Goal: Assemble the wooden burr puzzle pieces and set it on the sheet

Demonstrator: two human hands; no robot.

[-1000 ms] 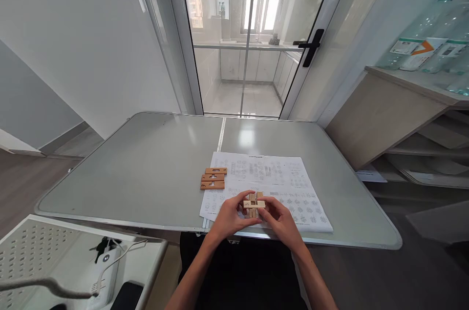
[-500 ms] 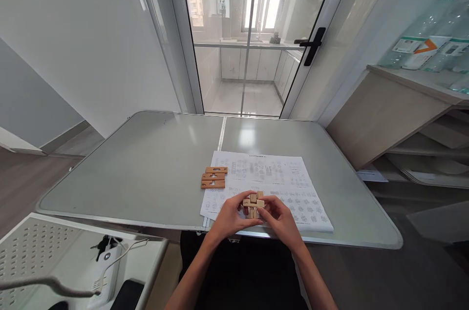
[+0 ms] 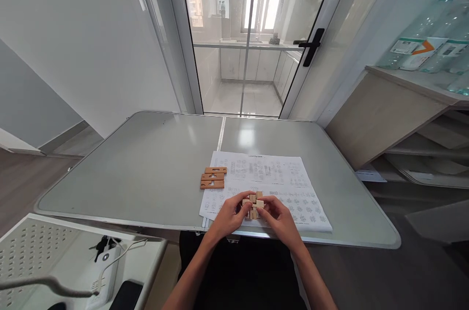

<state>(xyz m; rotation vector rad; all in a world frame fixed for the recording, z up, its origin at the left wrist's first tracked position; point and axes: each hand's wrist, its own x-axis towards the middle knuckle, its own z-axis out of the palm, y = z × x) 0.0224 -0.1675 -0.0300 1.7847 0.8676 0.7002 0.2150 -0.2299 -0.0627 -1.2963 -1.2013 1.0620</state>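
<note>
Wooden puzzle cluster, partly interlocked, sits pinched between left hand and right hand, fingers closed on it. Three loose slotted pieces (touching the instruction sheet) lie unfitted on the table.

Grey folding table, printed diagram sheet on it near the front edge. Glass door, black handle. Shelf unit right, bottles on top. White perforated rack lower left.
</note>
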